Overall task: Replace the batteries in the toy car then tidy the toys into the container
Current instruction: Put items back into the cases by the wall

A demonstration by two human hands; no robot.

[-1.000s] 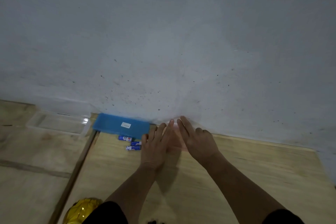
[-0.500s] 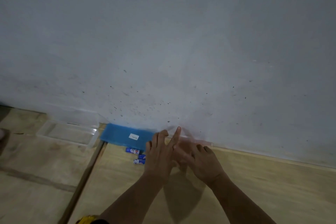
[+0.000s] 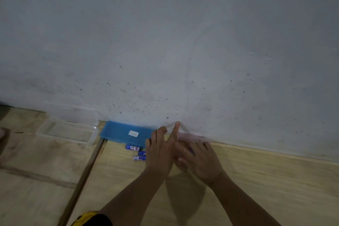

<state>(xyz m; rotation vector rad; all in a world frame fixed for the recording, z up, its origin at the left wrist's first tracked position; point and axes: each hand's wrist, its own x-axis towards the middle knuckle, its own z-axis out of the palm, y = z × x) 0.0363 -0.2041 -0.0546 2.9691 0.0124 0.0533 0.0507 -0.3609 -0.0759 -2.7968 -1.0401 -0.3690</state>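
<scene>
My left hand (image 3: pixel 160 152) and right hand (image 3: pixel 200 161) meet at the foot of the wall. Between them is a translucent pinkish plastic piece (image 3: pixel 192 137), partly hidden. My right fingers curl around its near side, and my left index finger points straight up against its clear curved edge. Three blue-and-white batteries (image 3: pixel 138 153) lie on the wooden floor just left of my left hand. Behind them a blue lid (image 3: pixel 119 132) with a white label leans at the wall. A clear plastic container (image 3: pixel 67 130) sits further left. No toy car is visible.
A grey speckled wall (image 3: pixel 165 51) fills most of the view and meets the wooden floor (image 3: pixel 275 189) right behind my hands. A yellow object (image 3: pixel 86 217) shows at the bottom edge near my left arm. A floor seam (image 3: pixel 86 170) runs diagonally on the left.
My hands went from lying flat side by side to overlapping. The right fingers curled under, the left index finger rose, and the clear piece lifted off the floor.
</scene>
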